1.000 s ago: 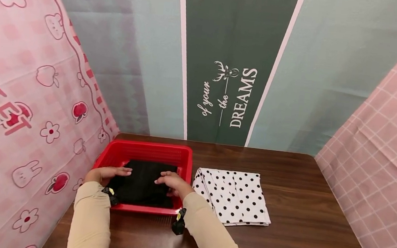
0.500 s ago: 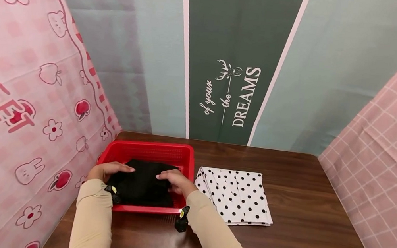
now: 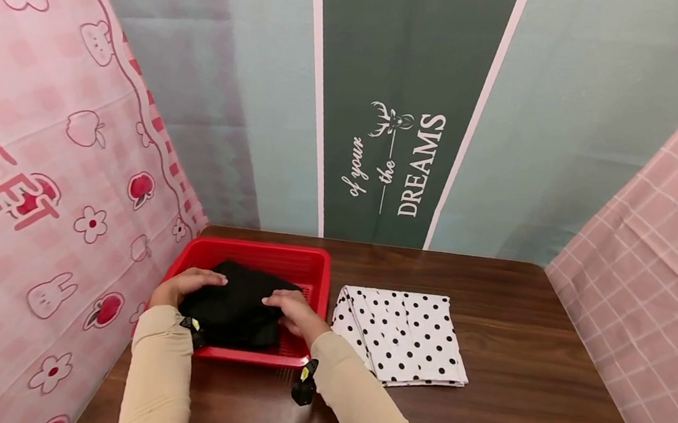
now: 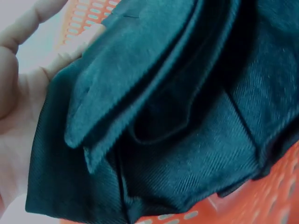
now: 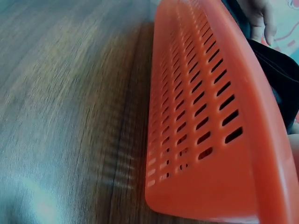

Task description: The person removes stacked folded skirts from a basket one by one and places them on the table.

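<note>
Red basket (image 3: pixel 248 357) in front, black cloth (image 3: pixel 240 307) tilted inside. Right hand (image 3: pixel 295 311) grips its right edge; left hand (image 3: pixel 185 285) touches left side, grip unclear. Spotted cloth (image 3: pixel 403 337) beside basket. Risk: uneven pull could slide loose folds apart.

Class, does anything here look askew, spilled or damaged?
The black cloth lies skewed against the sides of the red basket, its folded layers gaping in the left wrist view. The white DREAMS lettering runs sideways. No spill or damage shows.
</note>
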Motion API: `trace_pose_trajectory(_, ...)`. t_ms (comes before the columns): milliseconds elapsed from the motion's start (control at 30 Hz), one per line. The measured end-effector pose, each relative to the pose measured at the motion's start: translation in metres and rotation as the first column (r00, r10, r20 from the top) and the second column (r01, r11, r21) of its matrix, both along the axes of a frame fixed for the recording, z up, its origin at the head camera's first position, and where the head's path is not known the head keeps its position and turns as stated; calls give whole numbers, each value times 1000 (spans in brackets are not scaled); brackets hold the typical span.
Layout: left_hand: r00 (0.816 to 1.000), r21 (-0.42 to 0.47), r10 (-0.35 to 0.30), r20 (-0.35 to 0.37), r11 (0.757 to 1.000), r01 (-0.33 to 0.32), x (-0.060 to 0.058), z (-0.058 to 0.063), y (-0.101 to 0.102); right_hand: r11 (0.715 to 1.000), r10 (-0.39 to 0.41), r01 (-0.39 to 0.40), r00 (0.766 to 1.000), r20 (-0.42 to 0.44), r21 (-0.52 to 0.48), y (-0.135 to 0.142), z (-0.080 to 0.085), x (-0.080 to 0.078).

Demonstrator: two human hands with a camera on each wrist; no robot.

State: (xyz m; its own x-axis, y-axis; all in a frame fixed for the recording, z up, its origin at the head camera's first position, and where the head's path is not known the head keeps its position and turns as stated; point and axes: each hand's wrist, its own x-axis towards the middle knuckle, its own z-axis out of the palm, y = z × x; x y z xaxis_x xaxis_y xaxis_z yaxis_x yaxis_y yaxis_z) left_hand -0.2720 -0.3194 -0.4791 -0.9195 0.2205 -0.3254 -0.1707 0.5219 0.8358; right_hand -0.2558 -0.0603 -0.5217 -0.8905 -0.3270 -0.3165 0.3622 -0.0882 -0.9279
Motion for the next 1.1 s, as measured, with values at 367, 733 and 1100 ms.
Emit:
trace_pose_trajectory(367, 996, 57, -3, -88, 998, 8, 10, 8, -8, 983, -86, 87, 996, 9, -162, 3, 12, -3)
trace_pose_trajectory(733, 986, 141, 61, -158, 989, -39, 30, 23, -3, 927, 174, -152, 984, 34, -343, 27, 34, -8)
trace_pose_trajectory(1100, 966, 279, 195, -171, 950, -143, 53, 28, 18, 985, 97, -121, 977, -187, -121, 44, 51, 1)
